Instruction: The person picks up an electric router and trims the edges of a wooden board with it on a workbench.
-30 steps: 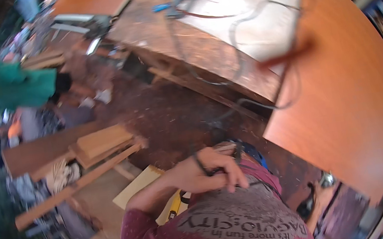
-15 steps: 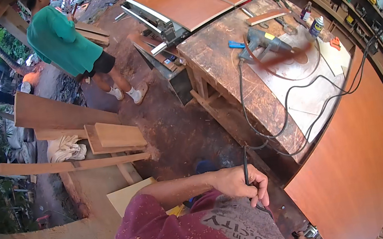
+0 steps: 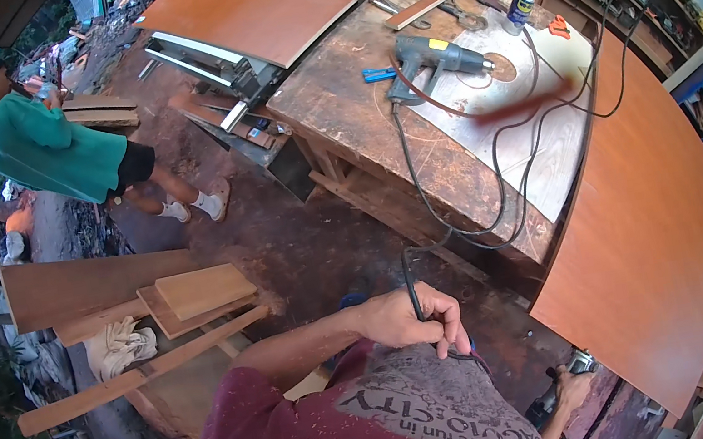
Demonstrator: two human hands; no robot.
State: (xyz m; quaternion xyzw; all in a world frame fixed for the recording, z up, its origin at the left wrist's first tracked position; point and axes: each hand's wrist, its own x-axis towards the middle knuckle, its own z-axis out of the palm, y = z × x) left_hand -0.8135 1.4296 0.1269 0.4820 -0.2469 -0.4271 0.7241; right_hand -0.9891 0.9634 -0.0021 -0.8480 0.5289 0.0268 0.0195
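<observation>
My left hand (image 3: 408,316) is in front of my chest, its fingers closed around a black power cord (image 3: 411,279). The cord runs up over the workbench edge and also hangs below my fingers. At the lower right, my right hand (image 3: 571,389) grips a handheld power tool (image 3: 584,362) with a silver head and dark body. The tool's head is at the near corner of a large orange-brown wood panel (image 3: 640,238); whether it touches cannot be made out. My forearm and shirt partly hide the tool's rear.
The scarred workbench (image 3: 333,103) carries a heat gun (image 3: 436,59), a spray can (image 3: 519,9) and a looped brown strip (image 3: 527,106), partly blurred. Boards (image 3: 104,282) lie at left. A person in a green shirt (image 3: 50,143) stands far left. Another panel (image 3: 262,4) lies beyond.
My right hand and the power tool have come further into view, up along the panel's near edge. My left hand still holds the cord. The whole view has shifted and turned.
</observation>
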